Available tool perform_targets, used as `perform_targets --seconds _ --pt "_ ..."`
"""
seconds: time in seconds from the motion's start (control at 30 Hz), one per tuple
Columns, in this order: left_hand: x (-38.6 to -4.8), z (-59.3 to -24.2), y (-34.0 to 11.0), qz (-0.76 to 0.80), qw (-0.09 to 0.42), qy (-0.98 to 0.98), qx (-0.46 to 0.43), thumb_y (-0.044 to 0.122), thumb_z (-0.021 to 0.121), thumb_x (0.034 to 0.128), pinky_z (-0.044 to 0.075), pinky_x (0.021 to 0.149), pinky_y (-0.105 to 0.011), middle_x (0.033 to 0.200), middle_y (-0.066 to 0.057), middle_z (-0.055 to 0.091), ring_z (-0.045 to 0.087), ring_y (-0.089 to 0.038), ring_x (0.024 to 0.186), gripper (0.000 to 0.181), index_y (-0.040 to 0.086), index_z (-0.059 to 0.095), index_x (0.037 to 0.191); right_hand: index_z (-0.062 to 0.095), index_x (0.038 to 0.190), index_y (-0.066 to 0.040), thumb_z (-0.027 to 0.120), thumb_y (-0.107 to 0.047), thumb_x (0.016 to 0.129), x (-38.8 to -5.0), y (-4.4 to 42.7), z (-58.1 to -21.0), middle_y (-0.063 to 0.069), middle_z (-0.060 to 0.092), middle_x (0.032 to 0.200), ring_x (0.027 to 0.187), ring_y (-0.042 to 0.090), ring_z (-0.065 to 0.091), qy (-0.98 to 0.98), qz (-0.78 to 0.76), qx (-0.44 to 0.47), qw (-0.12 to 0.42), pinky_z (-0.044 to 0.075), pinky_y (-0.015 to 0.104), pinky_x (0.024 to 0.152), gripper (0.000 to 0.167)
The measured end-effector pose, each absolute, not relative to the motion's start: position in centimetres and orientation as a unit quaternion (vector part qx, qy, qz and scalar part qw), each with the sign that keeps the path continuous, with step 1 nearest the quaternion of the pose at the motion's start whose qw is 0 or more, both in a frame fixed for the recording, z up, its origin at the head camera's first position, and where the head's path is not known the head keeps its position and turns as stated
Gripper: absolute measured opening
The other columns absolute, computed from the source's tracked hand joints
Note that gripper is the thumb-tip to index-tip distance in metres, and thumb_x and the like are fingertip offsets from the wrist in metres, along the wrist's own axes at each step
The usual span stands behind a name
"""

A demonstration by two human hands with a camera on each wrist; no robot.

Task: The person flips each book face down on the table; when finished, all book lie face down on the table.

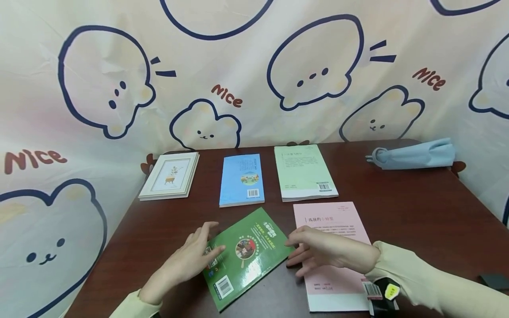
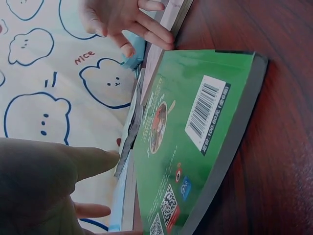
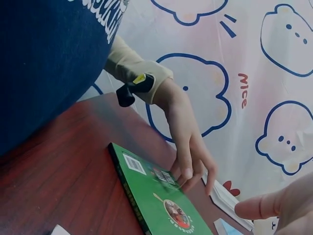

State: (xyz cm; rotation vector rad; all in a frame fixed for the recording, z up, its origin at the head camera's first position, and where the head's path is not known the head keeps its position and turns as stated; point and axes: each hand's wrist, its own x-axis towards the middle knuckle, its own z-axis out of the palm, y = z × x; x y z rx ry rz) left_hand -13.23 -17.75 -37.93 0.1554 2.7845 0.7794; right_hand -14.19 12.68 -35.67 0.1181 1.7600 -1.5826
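A green book (image 1: 248, 258) with a barcode and a round picture lies slanted on the table, between both hands. At its left edge is my left hand (image 1: 193, 256), thumb over the cover and fingers loosely bent along the side. My right hand (image 1: 316, 249) is by the book's right corner, fingers spread, partly over a pink book (image 1: 336, 287). In the left wrist view, the right hand (image 2: 129, 22) has its fingertips near the green book's (image 2: 195, 147) end. The right wrist view shows the left hand (image 3: 188, 142) beside the green book (image 3: 161, 196); whether it touches the edge is hard to tell.
Along the back of the brown table (image 1: 413, 198) lie a stack of white picture frames (image 1: 171, 176), a blue book (image 1: 241, 180), a light green book (image 1: 304, 172) and a folded light blue umbrella (image 1: 417, 154). A patterned cloth (image 1: 254, 66) hangs behind.
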Motion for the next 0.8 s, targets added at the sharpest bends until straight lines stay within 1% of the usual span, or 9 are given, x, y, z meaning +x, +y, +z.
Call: perform_targets --seconds 0.13,0.3,0.5,0.67,0.8 --pt "-13.1 -38.0 -17.7 0.263 0.124 0.955 0.051 0.041 0.064 0.0918 0.049 0.085 -0.052 0.131 -0.011 0.053 0.047 -0.029 0.123 0.066 0.016 0.035 0.145 0.035 0.113 -0.002 0.058 -0.019 0.089 -14.4 12.6 -35.9 0.031 0.055 0.113 0.106 0.039 0.065 0.691 -0.613 0.045 0.379 0.059 0.048 0.072 0.037" --pt "-12.9 -38.0 -17.8 0.261 0.119 0.956 0.054 0.040 0.065 0.0914 0.050 0.083 -0.050 0.129 -0.010 0.055 0.048 -0.028 0.121 0.064 0.016 0.036 0.144 0.038 0.114 -0.003 0.056 -0.024 0.089 -14.7 12.7 -36.1 0.028 0.060 0.112 0.103 0.035 0.067 0.705 -0.594 0.043 0.386 0.058 0.050 0.068 0.037" --pt "-12.7 -38.0 -17.8 0.252 0.115 0.959 0.060 0.040 0.065 0.0915 0.051 0.082 -0.049 0.131 -0.008 0.055 0.049 -0.027 0.121 0.062 0.017 0.039 0.143 0.042 0.117 -0.002 0.055 -0.026 0.090 -15.0 12.8 -36.4 0.024 0.067 0.108 0.098 0.032 0.070 0.711 -0.582 0.035 0.392 0.059 0.044 0.067 0.038" --pt "-12.6 -38.1 -17.8 0.248 0.116 0.960 0.061 0.040 0.066 0.0909 0.051 0.082 -0.048 0.132 -0.008 0.054 0.049 -0.026 0.121 0.062 0.017 0.040 0.142 0.042 0.118 -0.002 0.055 -0.026 0.090 -15.1 12.7 -36.4 0.023 0.068 0.106 0.096 0.031 0.070 0.712 -0.580 0.030 0.395 0.059 0.040 0.066 0.040" --pt "-12.5 -38.1 -17.8 0.242 0.119 0.961 0.060 0.040 0.066 0.0906 0.051 0.083 -0.048 0.133 -0.007 0.053 0.048 -0.026 0.121 0.062 0.017 0.040 0.142 0.042 0.119 -0.002 0.055 -0.026 0.090 -15.3 12.7 -36.4 0.022 0.068 0.105 0.096 0.031 0.071 0.713 -0.577 0.031 0.397 0.059 0.040 0.065 0.040"
